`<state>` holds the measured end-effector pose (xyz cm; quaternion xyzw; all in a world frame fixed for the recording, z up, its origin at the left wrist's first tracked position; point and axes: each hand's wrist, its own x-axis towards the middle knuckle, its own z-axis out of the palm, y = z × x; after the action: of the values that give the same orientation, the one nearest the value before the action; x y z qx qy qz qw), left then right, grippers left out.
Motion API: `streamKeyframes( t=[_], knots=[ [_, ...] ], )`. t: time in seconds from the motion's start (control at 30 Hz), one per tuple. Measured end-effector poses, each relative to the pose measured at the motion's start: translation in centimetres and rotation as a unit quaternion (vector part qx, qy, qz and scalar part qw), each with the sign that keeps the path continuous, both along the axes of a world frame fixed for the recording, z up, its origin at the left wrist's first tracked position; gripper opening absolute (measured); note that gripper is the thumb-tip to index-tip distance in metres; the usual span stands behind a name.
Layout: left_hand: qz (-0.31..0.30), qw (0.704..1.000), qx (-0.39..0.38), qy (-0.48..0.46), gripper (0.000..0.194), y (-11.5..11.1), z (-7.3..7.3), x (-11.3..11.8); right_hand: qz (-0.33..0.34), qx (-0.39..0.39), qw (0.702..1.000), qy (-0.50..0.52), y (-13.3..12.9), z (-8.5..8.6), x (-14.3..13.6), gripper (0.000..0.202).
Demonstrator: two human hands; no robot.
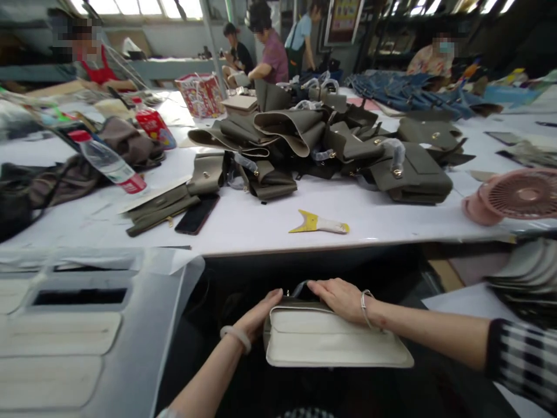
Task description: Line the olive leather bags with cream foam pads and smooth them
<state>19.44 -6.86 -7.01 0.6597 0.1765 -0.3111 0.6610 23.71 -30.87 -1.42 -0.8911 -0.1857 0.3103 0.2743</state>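
fan (520,200) and sleeve (526,366) edge-cropped
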Motion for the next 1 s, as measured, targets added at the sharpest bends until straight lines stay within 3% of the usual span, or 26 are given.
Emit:
streamKeyframes(
  t=[0.07, 0.13, 0.27, 0.4, 0.67, 0.87, 1.0],
  knots=[
    [0.034, 0.995, -0.060, 0.073, 0.066, -1.0, -1.9, -0.1, 0.011, -0.015, 1.000, -0.005, 0.1, 0.0, -0.1, 0.066],
    [0.082, 0.986, -0.084, 0.119, 0.066, -2.2, -2.5, -0.4, 0.020, -0.029, 0.999, -0.007, 0.2, 0.0, -0.3, 0.069],
    [0.136, 0.969, -0.123, 0.167, 0.044, -3.3, -1.7, -1.7, 0.053, -0.044, 0.998, 0.007, 0.4, 0.2, -0.4, 0.072],
    [0.163, 0.964, -0.131, 0.166, 0.038, -3.2, -1.8, -1.5, 0.128, -0.010, 0.991, 0.021, 0.7, 0.7, -0.2, 0.068],
    [0.156, 0.970, -0.116, 0.145, 0.040, -3.1, -4.1, 0.6, 0.188, 0.025, 0.980, 0.063, 0.8, 0.7, -0.1, 0.055],
    [0.152, 0.970, -0.125, 0.145, 0.031, -3.2, -4.2, 0.4, 0.198, -0.013, 0.980, 0.035, 1.5, 1.3, -0.2, 0.063],
    [0.140, 0.970, -0.147, 0.131, 0.006, -3.6, -3.8, -0.4, 0.184, 0.017, 0.980, 0.069, 3.0, 1.7, -0.2, 0.063]
  ],
)
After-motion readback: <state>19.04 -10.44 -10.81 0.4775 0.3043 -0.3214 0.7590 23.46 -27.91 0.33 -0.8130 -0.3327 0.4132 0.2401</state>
